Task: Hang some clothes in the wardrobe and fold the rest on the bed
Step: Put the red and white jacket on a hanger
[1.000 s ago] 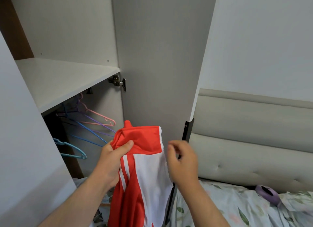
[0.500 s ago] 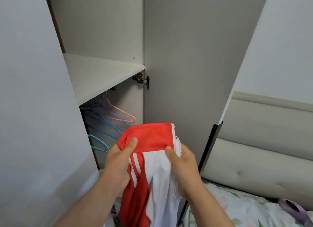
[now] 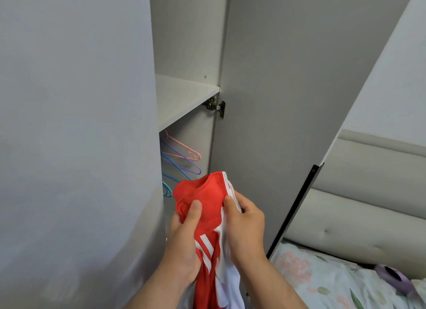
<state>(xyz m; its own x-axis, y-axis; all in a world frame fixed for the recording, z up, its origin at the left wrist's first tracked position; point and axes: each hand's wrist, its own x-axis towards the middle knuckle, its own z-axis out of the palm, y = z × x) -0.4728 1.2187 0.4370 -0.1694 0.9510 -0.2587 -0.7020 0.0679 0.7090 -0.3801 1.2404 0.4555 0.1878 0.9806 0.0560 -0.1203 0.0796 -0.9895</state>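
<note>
Both hands grip a red and white jacket (image 3: 202, 200) at its bunched top, left hand (image 3: 184, 246) with thumb pressed on the red cloth, right hand (image 3: 246, 228) pinching the white zip edge. The rest hangs down between the wrists. Just beyond the grip, coloured hangers (image 3: 182, 156) hang under the wardrobe's shelf (image 3: 182, 96). The left door (image 3: 76, 135) crowds close beside the left hand; right of the grip lies the bed (image 3: 334, 283).
</note>
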